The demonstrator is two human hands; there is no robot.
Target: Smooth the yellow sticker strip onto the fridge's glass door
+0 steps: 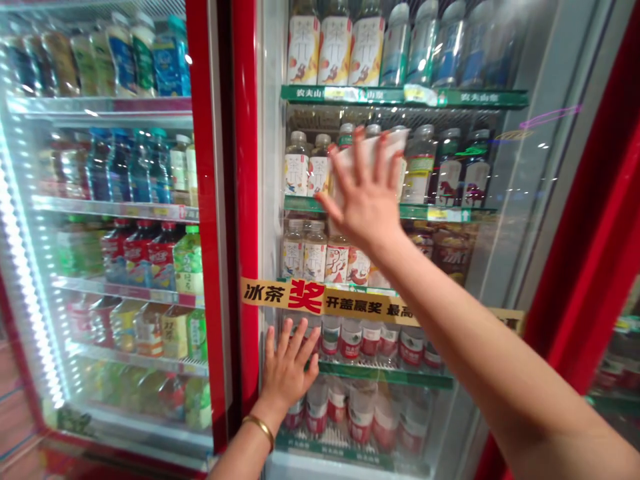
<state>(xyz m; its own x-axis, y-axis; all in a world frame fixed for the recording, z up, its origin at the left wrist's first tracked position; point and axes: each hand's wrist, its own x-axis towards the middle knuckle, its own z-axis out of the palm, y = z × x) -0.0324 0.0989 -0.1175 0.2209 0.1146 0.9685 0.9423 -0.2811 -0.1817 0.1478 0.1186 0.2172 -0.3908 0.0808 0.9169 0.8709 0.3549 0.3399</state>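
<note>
A white sheet, paper or cloth (399, 141), lies against the glass door of a red-framed drinks cooler (247, 153). Over it my right hand (367, 200) is spread flat, its fingers apart and the sheet showing between and behind them. My left hand (287, 370) rests lower on the same door with its fingers apart and holds nothing; a gold bangle (261, 430) circles that wrist. Between the two hands runs a yellow printed strip (360, 305) stuck across the glass. Part of the strip is hidden behind my right forearm.
Behind the glass, green-edged shelves (370, 95) hold rows of bottles. On the left stands another lit cooler with bottles on several shelves (115, 105). Its red frame (203, 133) is close beside this door. A thick red frame (590, 267) slants along the right side.
</note>
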